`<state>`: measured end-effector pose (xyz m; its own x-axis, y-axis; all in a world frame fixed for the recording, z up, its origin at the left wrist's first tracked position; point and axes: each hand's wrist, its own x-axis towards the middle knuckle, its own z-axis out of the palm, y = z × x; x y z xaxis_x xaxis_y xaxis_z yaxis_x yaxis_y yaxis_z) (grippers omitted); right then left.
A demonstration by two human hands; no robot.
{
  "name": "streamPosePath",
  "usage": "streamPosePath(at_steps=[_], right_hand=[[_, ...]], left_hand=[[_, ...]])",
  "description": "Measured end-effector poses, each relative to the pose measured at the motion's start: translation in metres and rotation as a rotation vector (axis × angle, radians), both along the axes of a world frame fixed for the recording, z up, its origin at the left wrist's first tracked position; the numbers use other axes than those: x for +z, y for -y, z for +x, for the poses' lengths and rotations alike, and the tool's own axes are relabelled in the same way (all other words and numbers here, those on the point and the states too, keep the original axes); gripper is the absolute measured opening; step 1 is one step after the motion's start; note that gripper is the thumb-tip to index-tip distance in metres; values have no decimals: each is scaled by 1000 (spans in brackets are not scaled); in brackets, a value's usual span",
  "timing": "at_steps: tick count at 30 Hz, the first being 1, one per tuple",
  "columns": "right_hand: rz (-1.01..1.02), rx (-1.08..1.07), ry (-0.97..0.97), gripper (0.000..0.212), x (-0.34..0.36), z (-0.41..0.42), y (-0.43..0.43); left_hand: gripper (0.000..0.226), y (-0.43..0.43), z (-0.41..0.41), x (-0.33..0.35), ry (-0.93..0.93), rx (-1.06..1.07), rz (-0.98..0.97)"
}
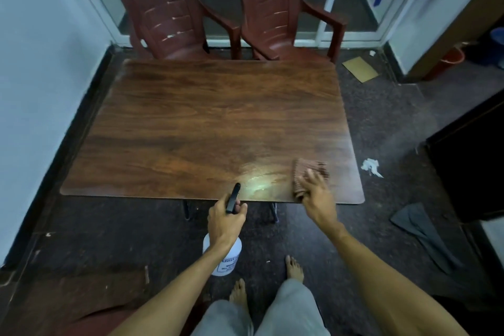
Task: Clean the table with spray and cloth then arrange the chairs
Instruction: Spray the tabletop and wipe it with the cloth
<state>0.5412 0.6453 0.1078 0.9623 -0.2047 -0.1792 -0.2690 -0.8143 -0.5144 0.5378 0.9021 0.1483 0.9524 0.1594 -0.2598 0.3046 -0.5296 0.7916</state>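
Wood-grain brown, the single table [204, 123] has one wet sheen [256, 183] near its front edge. Two maroon plastic chairs, the left chair [166, 13] and the right chair [272, 8], stand side by side at its far edge. One white spray bottle [229, 262] with a black nozzle hangs before the near edge, its neck gripped by the left hand [225, 219]. One brown ribbed cloth [308, 174] lies at the near right corner under the right hand [316, 194], fingers spread flat.

one wooden desk [212, 123]. two maroon chairs at the desk's far edge: left chair [166, 13], right chair [275, 8]. one spray bottle [230, 259] just off the desk's near edge; one brown cloth [308, 173] on the desk's near right corner. two hands: left hand [225, 219], right hand [317, 194]. on the floor [381, 123] right of the desk: one cardboard piece [360, 69], one crumpled paper [371, 168], one dark rag [420, 229].
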Motion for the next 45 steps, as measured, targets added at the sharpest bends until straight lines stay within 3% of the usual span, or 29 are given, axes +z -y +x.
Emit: streamPosePath(at_steps=[2,7,12,17,19,22,23,27,32,34,38,39,42,43,45], right_hand=[[-25,190,-7,68,-10,-9,-4],[58,-229,-10,61,-4,-13,56],[8,-38,-31,66,-9,-10,59],[-43,-180,-11,63,-4,-7,73],[15,-69,5,62,-1,-8,40],[21,357,40,59,-3,-4,13],[25,393,39,59,0,4,17],[13,165,-38,54,4,41,28],[70,727,-41,50,-2,29,-19],[93,669,9,51,0,22,5],[73,205,-8,56,-1,13,76],[61,217,10,57,2,5,81],[57,586,47,56,0,-20,88],[62,607,34,55,-1,-22,98],[78,389,0,52,-5,-17,131]], left_hand=[[23,15,-3,-3,-28,-56,14],[26,47,-10,-4,-86,-95,40],[29,66,-17,-5,-132,-127,87],[21,82,-11,-1,-116,-75,78],[21,86,-8,3,-77,-36,71],[19,92,1,8,-21,-7,78],[18,93,3,10,-15,-4,83],[20,92,7,18,3,48,103],[17,93,-4,26,32,164,142],[16,95,-11,25,13,185,143],[16,111,-23,22,2,197,128],[16,117,-25,21,-4,196,122],[17,141,-27,14,-38,155,103],[17,148,-27,13,-51,135,92],[17,163,-25,12,-55,100,63]])
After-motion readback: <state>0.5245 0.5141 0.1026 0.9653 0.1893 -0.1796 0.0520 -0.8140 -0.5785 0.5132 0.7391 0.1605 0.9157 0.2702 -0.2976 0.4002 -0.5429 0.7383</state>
